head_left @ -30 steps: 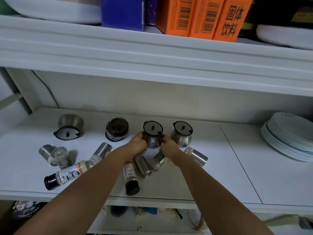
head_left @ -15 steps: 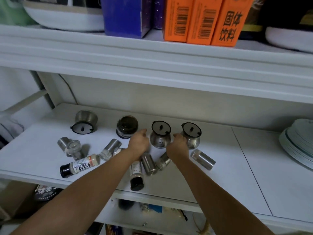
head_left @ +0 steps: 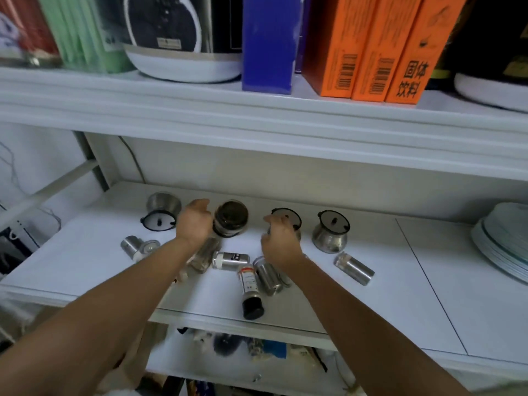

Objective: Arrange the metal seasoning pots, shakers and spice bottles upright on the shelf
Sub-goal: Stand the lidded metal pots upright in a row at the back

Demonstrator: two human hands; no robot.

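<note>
Reaching over the white shelf (head_left: 85, 261), the left hand (head_left: 194, 222) is just beside the tipped dark jar (head_left: 230, 218), fingers spread and loosely curved, gripping nothing; whether the palm touches the jar's side I cannot tell. The right hand (head_left: 281, 242) hangs in front of a metal pot with a black lid (head_left: 287, 218), fingers half curled and empty, hiding most of that pot. Right of it, a second metal pot (head_left: 331, 235) stands upright, its black lid on. At the far left another pot (head_left: 161, 210) lies on its side with its lid facing the front edge. Nearer the front, things lie flat: a small metal shaker (head_left: 137, 247) on the left, a silver labelled bottle (head_left: 231, 260) between the forearms, a black-capped spice bottle (head_left: 250, 290) pointing to the shelf's edge, a steel shaker (head_left: 268, 277) touching it on the right, and another steel shaker (head_left: 354, 268) well apart to the right. A stack of plates (head_left: 503, 250) sits at the right end.
</note>
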